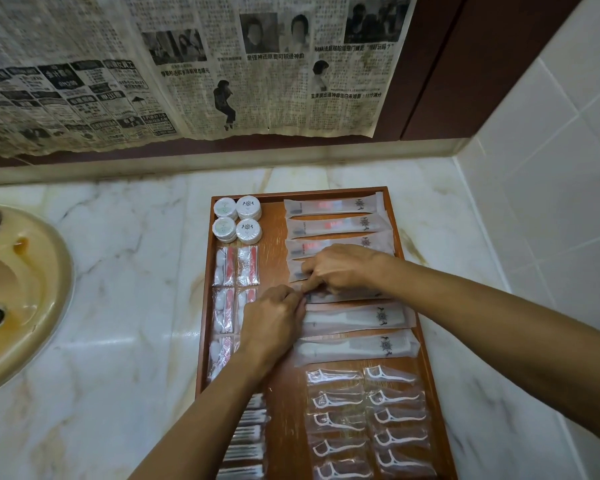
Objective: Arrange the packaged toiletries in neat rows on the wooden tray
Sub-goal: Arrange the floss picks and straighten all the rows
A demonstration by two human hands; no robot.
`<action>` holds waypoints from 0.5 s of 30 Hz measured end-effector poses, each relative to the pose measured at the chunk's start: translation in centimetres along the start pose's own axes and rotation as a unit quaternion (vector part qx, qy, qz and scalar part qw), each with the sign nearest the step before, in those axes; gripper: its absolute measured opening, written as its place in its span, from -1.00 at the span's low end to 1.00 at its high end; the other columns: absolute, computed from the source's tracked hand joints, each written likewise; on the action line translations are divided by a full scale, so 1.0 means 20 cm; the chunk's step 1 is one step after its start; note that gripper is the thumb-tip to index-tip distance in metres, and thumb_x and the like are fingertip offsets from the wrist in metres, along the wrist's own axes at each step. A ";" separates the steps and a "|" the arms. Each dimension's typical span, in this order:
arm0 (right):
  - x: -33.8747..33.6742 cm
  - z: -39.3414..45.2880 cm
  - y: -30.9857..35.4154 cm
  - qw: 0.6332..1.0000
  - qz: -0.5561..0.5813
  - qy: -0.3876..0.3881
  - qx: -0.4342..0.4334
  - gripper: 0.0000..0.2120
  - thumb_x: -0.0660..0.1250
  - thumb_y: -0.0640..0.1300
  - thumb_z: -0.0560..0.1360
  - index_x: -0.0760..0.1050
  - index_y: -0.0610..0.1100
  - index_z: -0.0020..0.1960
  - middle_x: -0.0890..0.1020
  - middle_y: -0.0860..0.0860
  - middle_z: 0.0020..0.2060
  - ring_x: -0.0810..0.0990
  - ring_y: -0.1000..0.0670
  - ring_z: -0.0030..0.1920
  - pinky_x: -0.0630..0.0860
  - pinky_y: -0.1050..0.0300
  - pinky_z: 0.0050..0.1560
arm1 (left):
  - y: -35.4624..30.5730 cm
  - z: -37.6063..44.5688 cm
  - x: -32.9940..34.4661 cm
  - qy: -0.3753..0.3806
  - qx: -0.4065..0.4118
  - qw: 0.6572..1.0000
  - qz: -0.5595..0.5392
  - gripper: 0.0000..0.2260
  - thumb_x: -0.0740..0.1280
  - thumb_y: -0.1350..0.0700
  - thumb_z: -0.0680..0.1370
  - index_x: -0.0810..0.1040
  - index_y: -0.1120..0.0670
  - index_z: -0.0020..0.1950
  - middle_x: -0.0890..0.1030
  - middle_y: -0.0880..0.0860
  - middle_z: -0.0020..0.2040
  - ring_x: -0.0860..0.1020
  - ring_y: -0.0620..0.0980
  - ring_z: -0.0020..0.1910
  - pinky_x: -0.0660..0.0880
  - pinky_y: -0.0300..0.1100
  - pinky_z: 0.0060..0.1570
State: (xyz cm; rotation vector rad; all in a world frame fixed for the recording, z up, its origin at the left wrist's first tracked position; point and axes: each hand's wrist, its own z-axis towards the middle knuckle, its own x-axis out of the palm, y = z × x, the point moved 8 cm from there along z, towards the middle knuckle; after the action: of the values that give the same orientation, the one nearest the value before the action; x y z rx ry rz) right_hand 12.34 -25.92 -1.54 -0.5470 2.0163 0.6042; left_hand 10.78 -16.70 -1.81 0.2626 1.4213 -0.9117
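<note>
Both bare forearms reach in from 5 and 7 o'clock and meet at mid-frame. The left hand (272, 315) lies knuckles up, fingers curled in a pinching grip. The right hand (336, 268), at 1 o'clock of it, has fingers bent downward, fingertips nearly touching the left.

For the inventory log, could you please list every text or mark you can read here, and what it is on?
"HANA", then Chinese characters: headline on the yellowed newspaper sheet on the wall.
"18分满分": end of a lower headline on that sheet; the body print is too small.
Long frosted sachets on the wooden tray: dark crest only, lettering blurred.
Round white soap packs: crest, text unreadable.
</note>
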 end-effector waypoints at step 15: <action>0.04 -0.02 -0.05 0.999 -0.016 0.041 0.000 -0.84 0.23 -0.20 0.51 0.57 -0.05 -0.06 0.48 0.04 -0.16 0.44 0.05 -0.15 0.36 0.13 -0.32 | -0.01 0.05 0.00 0.027 -0.015 0.999 0.017 -0.87 0.42 0.10 0.49 0.65 0.09 -0.25 0.58 0.04 -0.33 0.53 0.07 -0.38 0.41 -0.18 -0.50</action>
State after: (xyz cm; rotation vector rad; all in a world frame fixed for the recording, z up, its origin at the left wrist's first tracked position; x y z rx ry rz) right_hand 12.22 -27.03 -2.17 -0.6114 2.0802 0.5718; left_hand 11.33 -17.53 -1.58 0.2896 1.4743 -0.8614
